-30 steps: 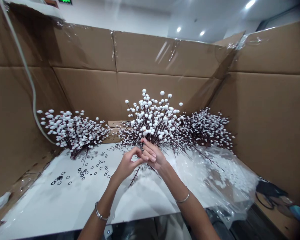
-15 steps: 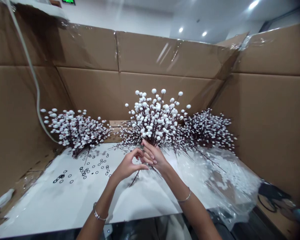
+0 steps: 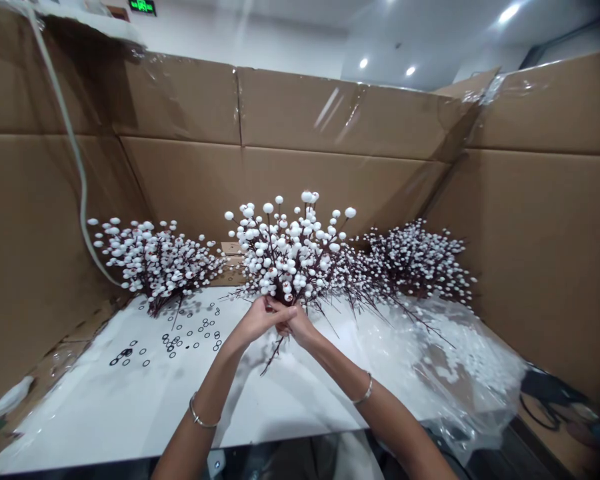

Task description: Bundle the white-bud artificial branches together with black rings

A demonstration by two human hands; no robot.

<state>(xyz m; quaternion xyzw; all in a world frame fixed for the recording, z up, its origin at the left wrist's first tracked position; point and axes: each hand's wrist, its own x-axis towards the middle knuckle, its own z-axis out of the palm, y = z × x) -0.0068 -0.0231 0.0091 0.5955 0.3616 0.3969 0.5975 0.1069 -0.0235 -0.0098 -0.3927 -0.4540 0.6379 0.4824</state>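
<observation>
Gripping a bunch of white-berried twigs point(image 3: 285, 257) by its stems, the left hand point(image 3: 253, 321) and right hand point(image 3: 297, 327) clench together above the white tabletop point(image 3: 95, 413), with the bunch held upright between a twig cluster point(image 3: 155, 263) on the left and another point(image 3: 415, 263) on the right. Those gathered stems call for a closed hold. Compared with the earlier frame, the fingers have closed in from a looser, open shape, and the bunch sits lower and further left.

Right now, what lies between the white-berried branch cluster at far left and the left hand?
Small black rings on the white board, shown in the head view.
</observation>
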